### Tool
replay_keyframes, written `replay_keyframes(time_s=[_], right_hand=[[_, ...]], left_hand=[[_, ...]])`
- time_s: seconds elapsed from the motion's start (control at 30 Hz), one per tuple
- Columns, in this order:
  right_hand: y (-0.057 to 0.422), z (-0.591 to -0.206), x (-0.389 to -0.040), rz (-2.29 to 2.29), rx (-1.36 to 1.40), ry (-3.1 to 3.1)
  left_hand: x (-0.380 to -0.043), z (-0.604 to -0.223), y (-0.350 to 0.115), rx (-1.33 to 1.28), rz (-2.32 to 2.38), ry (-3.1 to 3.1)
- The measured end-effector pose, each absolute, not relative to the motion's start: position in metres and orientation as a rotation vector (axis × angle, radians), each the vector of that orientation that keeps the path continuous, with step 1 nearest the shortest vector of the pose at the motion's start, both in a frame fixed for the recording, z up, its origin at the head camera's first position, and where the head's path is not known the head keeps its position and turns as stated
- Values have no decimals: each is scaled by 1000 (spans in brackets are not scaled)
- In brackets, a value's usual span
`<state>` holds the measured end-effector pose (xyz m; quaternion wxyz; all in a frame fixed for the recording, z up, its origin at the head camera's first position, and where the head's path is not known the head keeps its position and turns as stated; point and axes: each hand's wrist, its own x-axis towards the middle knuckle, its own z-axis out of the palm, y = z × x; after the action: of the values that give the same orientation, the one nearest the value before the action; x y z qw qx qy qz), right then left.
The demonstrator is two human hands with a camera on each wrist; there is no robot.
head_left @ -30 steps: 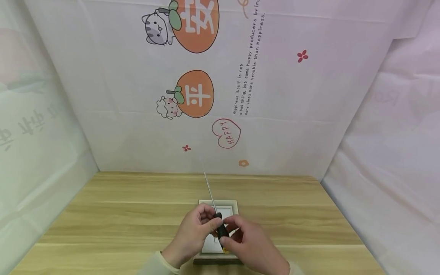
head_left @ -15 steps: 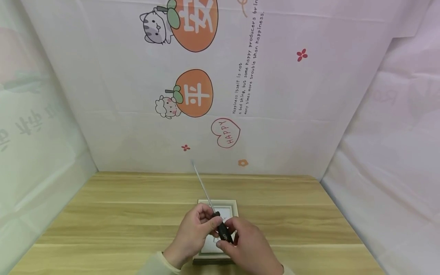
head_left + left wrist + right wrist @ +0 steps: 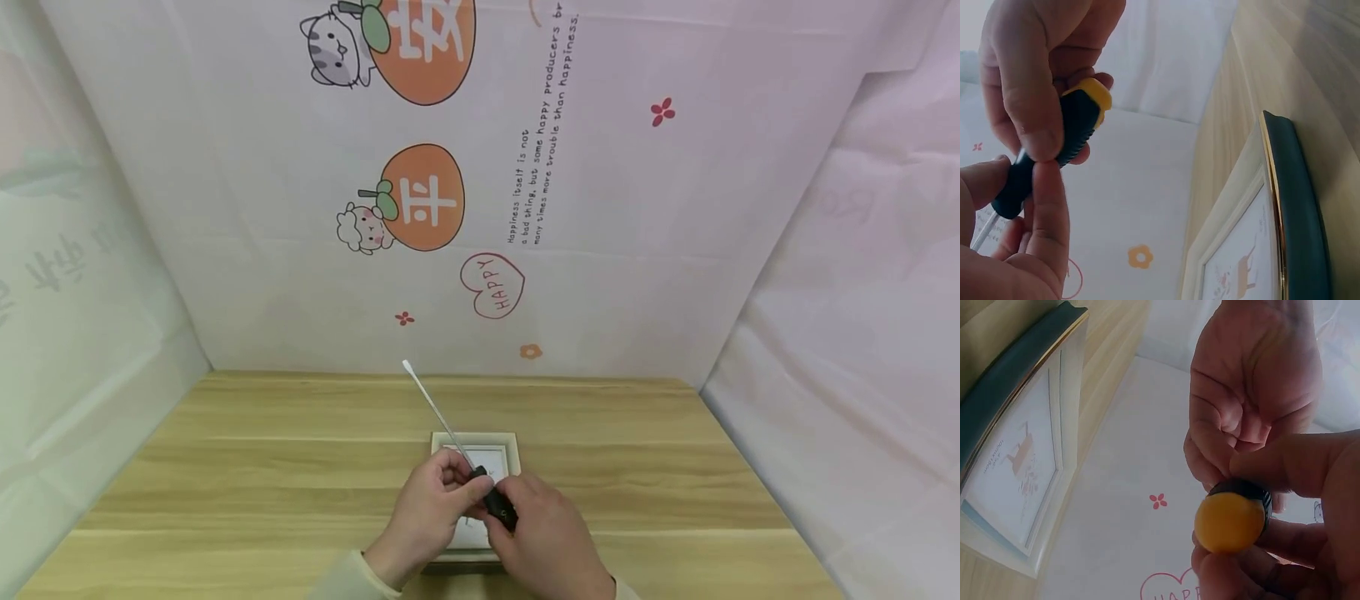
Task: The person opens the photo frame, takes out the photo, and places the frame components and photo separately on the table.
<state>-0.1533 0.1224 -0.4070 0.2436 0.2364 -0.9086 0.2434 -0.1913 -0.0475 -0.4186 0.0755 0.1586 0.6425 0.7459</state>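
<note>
Shiny metal screwdriver shaft, wood-grained table

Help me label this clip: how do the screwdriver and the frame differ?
Shape: the screwdriver is long and slim; the frame is a flat rectangle.
Colour: the screwdriver has a metal shaft and a dark handle with a yellow end; the frame is mostly pale with a dark side.
Place: the screwdriver is held up by the left hand and right hand; the frame lies on the table.
Both have dark parts.
</note>
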Motion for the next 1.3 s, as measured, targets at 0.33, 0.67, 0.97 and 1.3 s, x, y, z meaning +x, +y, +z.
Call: replay_keyframes(time_s=[0.33, 0.67, 0.97, 1.3], right_hand=[[144, -403, -157, 584, 463, -2564], [188, -406, -165, 520, 254, -2752], [232, -413, -168, 505, 149, -2872], [291, -434, -172, 363, 98, -2978]], left_hand=[[-192, -417, -63, 645, 1884, 2320], [-200, -430, -116, 521, 1556, 2623], [-197, -438, -143, 451, 1268, 2828], [-199, -446, -154, 420, 1240, 2885]])
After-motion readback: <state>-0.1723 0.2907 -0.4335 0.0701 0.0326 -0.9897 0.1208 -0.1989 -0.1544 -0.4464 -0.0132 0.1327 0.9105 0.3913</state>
